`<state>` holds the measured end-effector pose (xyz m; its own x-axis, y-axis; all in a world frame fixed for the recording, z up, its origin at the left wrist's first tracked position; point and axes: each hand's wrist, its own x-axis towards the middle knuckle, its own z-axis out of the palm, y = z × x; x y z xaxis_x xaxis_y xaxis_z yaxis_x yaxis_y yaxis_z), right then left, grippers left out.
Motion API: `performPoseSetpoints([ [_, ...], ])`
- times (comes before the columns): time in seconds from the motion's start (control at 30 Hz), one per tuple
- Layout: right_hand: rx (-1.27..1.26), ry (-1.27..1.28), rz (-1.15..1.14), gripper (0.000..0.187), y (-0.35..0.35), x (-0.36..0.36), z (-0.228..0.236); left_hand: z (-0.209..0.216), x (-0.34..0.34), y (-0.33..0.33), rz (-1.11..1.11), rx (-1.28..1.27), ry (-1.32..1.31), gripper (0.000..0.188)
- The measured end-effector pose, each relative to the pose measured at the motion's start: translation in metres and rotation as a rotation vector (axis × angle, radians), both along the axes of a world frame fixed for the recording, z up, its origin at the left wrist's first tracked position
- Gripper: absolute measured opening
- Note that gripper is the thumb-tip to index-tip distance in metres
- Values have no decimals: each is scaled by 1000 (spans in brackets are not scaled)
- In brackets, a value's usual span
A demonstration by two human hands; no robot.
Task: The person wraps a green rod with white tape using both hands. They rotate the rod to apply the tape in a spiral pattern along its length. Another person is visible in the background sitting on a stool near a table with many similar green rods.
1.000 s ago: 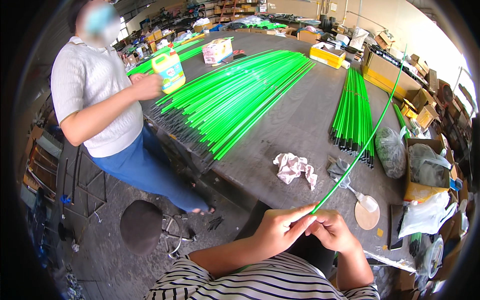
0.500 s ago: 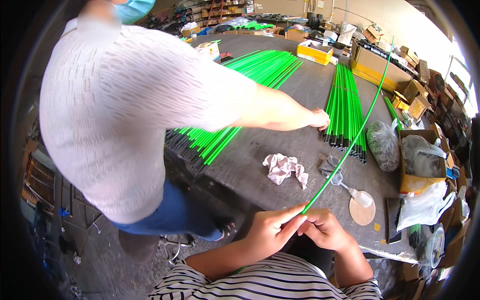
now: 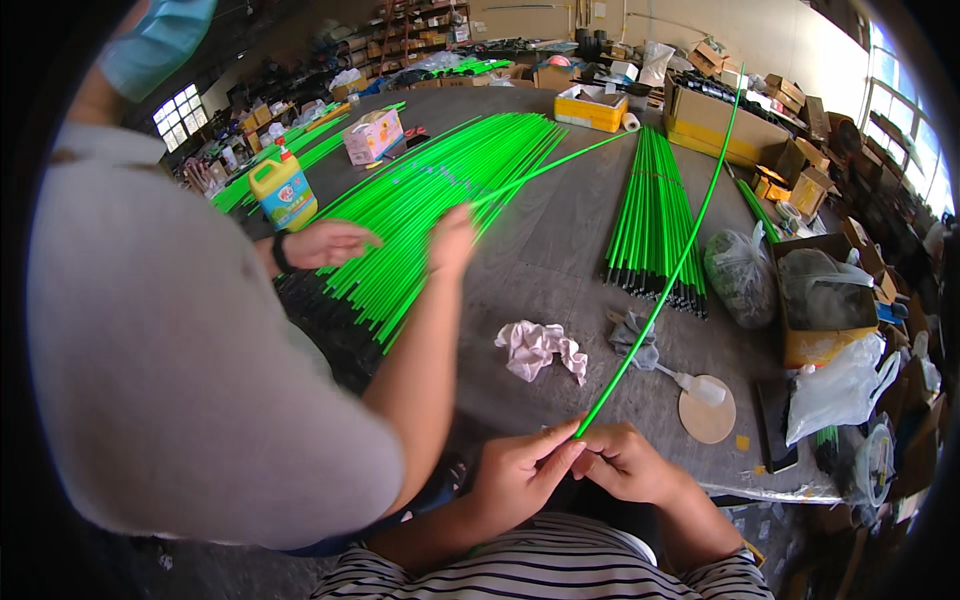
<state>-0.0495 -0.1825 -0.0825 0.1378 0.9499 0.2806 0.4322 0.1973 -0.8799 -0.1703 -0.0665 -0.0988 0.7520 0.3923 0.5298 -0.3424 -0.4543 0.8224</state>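
A long thin green rod [image 3: 660, 300] slants up and away from me to the right, over the table. Near its lower end, my left hand [image 3: 522, 470] pinches it between thumb and fingers. My right hand [image 3: 632, 465] is closed at the same end, its fingertips close against the left hand's. The rod's very tip is hidden among my fingers. Ahead of my hands lie a crumpled pinkish cloth [image 3: 535, 348] and a grey rag [image 3: 634, 338]. A small white bottle [image 3: 703, 388] rests on a round tan disc [image 3: 707, 420].
A co-worker [image 3: 190, 330] at my left holds another green rod above a wide pile of green rods [image 3: 440, 200]. A second bundle [image 3: 655, 205] lies at centre right. Plastic bags [image 3: 740, 275], cartons [image 3: 820, 345] and a yellow jug [image 3: 284, 190] also occupy the table [image 3: 540, 270].
The co-worker's arm has drawn back from the right-hand bundle to the left pile, where it holds up a rod. My view has shifted slightly; both my hands keep their grip.
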Motion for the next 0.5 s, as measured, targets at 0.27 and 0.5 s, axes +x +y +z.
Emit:
performPoseSetpoints([
  [0.27,10,21,-37,12,-5,2,-11,-2,0,-1,-9,51,6,35],
  [0.5,8,54,-47,14,-5,0,-14,1,0,-2,3,60,29,33],
])
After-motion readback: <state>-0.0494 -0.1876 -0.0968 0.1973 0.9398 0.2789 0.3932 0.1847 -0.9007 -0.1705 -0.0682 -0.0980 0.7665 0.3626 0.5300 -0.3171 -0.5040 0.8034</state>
